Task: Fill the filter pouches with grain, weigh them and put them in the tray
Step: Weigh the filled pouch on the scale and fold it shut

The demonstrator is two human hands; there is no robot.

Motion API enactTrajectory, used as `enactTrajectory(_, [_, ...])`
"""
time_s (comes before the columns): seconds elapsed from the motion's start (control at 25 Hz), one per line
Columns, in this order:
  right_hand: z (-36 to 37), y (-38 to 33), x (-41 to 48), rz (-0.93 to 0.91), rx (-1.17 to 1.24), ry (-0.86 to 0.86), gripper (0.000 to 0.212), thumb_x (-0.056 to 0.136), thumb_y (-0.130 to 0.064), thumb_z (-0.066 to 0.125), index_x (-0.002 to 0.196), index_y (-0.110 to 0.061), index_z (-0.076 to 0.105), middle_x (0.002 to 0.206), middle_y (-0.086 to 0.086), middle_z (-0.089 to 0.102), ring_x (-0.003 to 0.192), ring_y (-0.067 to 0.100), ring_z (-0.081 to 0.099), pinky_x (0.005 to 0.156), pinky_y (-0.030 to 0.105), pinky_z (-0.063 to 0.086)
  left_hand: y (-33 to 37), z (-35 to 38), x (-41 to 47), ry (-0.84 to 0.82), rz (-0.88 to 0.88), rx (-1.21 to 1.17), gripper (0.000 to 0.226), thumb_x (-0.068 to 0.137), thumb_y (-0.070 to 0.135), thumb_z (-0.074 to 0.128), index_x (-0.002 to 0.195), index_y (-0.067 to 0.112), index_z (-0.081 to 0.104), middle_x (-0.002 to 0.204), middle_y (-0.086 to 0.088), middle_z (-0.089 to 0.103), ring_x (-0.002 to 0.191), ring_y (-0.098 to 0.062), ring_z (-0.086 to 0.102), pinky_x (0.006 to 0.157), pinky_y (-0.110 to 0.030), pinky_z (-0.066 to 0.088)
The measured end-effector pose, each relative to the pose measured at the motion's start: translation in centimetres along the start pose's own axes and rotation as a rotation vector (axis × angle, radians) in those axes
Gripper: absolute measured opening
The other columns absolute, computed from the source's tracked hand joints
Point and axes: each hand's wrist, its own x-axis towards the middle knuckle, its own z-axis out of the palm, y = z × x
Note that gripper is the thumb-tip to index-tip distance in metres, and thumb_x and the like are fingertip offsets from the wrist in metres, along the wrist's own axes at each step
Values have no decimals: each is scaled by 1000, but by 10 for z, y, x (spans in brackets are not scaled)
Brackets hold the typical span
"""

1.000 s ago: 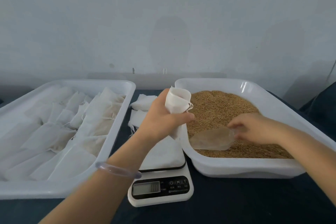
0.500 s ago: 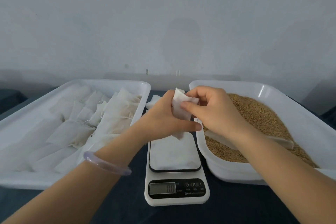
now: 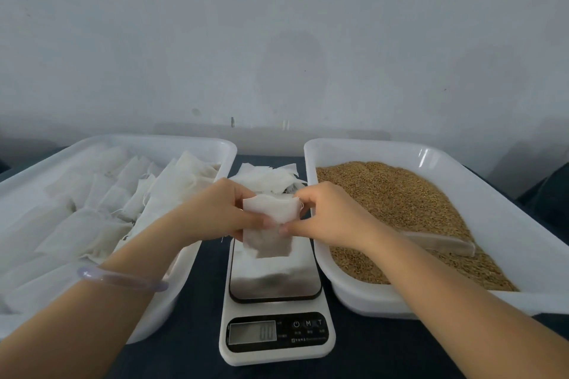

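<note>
Above the plate of the scale [image 3: 274,278], the pouch [image 3: 271,229] hangs between both hands. Whether its lower edge touches the plate cannot be told.

- Left hand [image 3: 221,214]: thumb and fingers curled, pinching the pouch's left edge near the top.
- Right hand [image 3: 334,218]: same pinch on the right edge, thumb in front. Neither hand holds anything else.
- Pouch: thin white filter fabric, limp, loose threads at the top right corner. It looks flat, so probably little or no grain inside, though that is a judgement.
- Handling: very light and soft, with no stiffness of its own, so it will fold and slump if held by one point. Not slippery. Best taken at the two top corners, along the hem, so the mouth stays up and can be spread. Once filled, the weight will sag to the bottom. Keep the mouth upward or grain spills out.
- Scale display appears to read zero.
- Behind the scale, between the two trays, lies a stack of spare pouches [image 3: 264,177], fanned and flat.
- Left: white tray [image 3: 184,142] packed with rows of pouches.
- Right: second white tray, the grain bin [image 3: 369,146], heaped with brown grain [image 3: 400,209]. A clear scoop [image 3: 438,244] lies on the grain just beside the right forearm, ungripped.
- Pale bracelet [image 3: 120,278] on the left wrist.
- Dark worktop [image 3: 197,348] under everything.
</note>
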Motion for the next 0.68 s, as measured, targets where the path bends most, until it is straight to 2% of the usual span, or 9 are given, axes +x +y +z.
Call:
enactTrajectory(0.16, [3,-3,2,-43,-225,-69,31,71,-38,76,71,-10,63,72,8,64,64,16,51,53,26,32,1,5,0,-15,-26,342,21,78,14,68,57,16,65,59,0,65,60,-10,68,55,-15,52])
enactTrajectory(0.28, [6,-7,4,-72,-364,-119,20,78,-35,67,66,-19,62,64,-1,57,69,19,52,55,25,28,1,9,0,-6,-30,473,22,77,16,65,55,17,61,52,6,58,45,-1,54,44,-8,37])
enactTrajectory(0.4, [6,-8,6,-67,-434,-128,19,79,-30,66,64,-25,55,60,-11,49,71,15,50,55,18,22,-1,10,2,4,-38,545,19,74,16,65,55,14,60,49,6,55,44,-3,43,42,-12,32])
enactTrajectory(0.52, [11,-10,10,-67,-449,-180,14,80,-29,67,72,-31,55,71,-15,53,79,13,47,72,22,26,-1,15,4,-15,-24,608,34,74,17,69,46,20,51,46,7,47,47,-6,40,42,-14,30])
enactTrajectory(0.6, [17,-11,14,-58,-479,-202,10,80,-30,68,78,-34,59,82,-13,59,81,12,45,82,28,24,-1,19,6,-64,-12,689,27,75,20,73,54,22,56,52,7,48,54,-9,45,44,-15,31])
enactTrajectory(0.68, [21,-10,17,-55,-495,-193,8,80,-29,68,81,-34,63,85,-12,60,82,11,44,83,29,22,0,21,8,-97,-12,729,9,76,22,74,71,18,68,60,6,53,65,-13,51,48,-18,34])
